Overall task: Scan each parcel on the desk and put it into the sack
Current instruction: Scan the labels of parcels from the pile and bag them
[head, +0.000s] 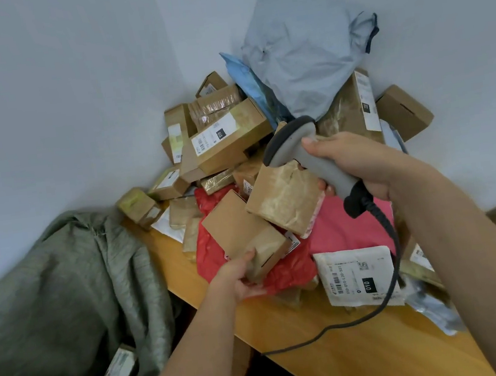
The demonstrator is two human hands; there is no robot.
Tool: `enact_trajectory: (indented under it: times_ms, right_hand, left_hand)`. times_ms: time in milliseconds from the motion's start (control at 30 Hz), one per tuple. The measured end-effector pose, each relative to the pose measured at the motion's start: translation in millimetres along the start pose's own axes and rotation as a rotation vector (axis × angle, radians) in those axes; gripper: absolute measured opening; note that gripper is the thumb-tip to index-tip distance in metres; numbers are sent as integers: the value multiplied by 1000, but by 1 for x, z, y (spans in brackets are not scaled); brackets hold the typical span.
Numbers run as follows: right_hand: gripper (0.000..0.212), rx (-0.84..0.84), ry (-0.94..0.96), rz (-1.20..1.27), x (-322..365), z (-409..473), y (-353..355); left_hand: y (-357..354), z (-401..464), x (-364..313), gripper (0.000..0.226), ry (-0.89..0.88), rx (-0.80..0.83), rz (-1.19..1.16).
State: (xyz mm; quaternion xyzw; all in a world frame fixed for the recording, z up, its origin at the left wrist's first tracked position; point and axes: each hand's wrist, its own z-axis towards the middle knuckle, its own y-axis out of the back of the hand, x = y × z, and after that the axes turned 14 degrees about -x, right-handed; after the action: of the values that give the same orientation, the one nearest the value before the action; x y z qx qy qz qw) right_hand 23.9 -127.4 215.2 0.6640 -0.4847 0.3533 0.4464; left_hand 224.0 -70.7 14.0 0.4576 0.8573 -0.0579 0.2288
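My left hand (241, 277) grips a brown box (243, 235) at the desk's front edge (190, 291), beside the green sack (65, 288). My right hand (359, 161) holds the scanner (301, 153) above the pile.

Plain pale walls (56, 86) meet in a corner; wooden desk (370, 357) stands against them

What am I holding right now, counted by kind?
Scanner: 1, gripped by the right hand
Cardboard box: 1, gripped by the left hand
Total: 2
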Motion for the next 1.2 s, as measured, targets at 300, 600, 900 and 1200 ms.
enact_trajectory:
  times_ms: [300, 600, 900, 1200]
  right_hand:
    - [45, -7, 2, 159, 13, -5, -21]
    - [26, -40, -87, 304, 27, 6, -84]
    - [42, -144, -135, 352, 16, 9, -106]
    - [34, -56, -199, 289, 7, 2, -112]
  left_hand:
    - [43, -11, -20, 35, -29, 83, -129]
    - [116, -11, -63, 34, -424, -127, 8]
    - [167, -23, -78, 62, -1738, -591, 407]
    - [156, -41, -93, 64, -2080, -477, 364]
